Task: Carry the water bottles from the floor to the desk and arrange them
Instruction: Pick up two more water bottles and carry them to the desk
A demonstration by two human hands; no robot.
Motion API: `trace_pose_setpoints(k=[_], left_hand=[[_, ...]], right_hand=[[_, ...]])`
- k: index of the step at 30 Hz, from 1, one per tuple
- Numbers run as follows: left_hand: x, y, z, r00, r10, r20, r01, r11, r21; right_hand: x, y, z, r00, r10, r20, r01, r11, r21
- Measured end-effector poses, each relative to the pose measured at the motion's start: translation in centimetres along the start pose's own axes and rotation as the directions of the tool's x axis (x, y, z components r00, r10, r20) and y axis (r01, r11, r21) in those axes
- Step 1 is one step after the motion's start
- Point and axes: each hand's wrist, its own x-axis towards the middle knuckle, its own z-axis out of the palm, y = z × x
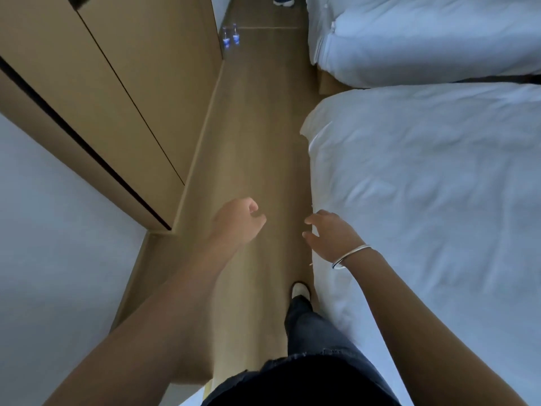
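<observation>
- A tan wooden cabinet (123, 92) is running along the left wall.
- Two water bottles (231, 39) with blue labels are standing upright, side by side, on the wood floor (263, 118) far ahead, just beside the cabinet's far end.
- The left hand (238, 221) is hanging over the floor, fingers loosely curled and holding nothing.
- The right hand (330, 232), a silver bangle (351, 254) at its wrist, is spreading relaxed, empty fingers at the edge of the near white bed (424, 200).
</observation>
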Motion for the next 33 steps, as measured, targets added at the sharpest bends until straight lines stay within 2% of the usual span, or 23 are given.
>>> trace_pose_setpoints(k=[7,14,22,26,29,33], left_hand=[[13.5,5.6,-1.4,0.998,-0.062,-0.014,0.061,0.996,-0.065],[23.6,8.1,-3.0,0.991,-0.12,-0.055,0.111,0.984,-0.137],[36.1,9.0,-5.9,0.993,-0.112,-0.046,0.108,0.991,-0.077],[45.2,9.4,-8.5,0.994,-0.088,-0.06,0.085,0.995,-0.052],[52.7,9.7,-11.3,0.994,-0.082,-0.075,0.079,0.996,-0.045],[60.4,10.1,-14.1,0.996,-0.058,-0.07,0.056,0.998,-0.028]], right_hand=[[12.9,3.5,-7.5,0.998,-0.057,0.033,0.059,0.997,-0.052],[24.4,4.9,-12.1,0.992,-0.092,0.087,0.097,0.994,-0.049],[38.2,4.9,-14.3,0.989,-0.116,0.093,0.12,0.992,-0.042],[47.3,3.9,-16.5,0.995,-0.063,0.079,0.068,0.996,-0.063],[54.1,3.0,-18.9,0.992,-0.093,0.086,0.101,0.991,-0.089],[61.4,2.3,-22.1,0.997,-0.073,0.038,0.075,0.996,-0.039]])
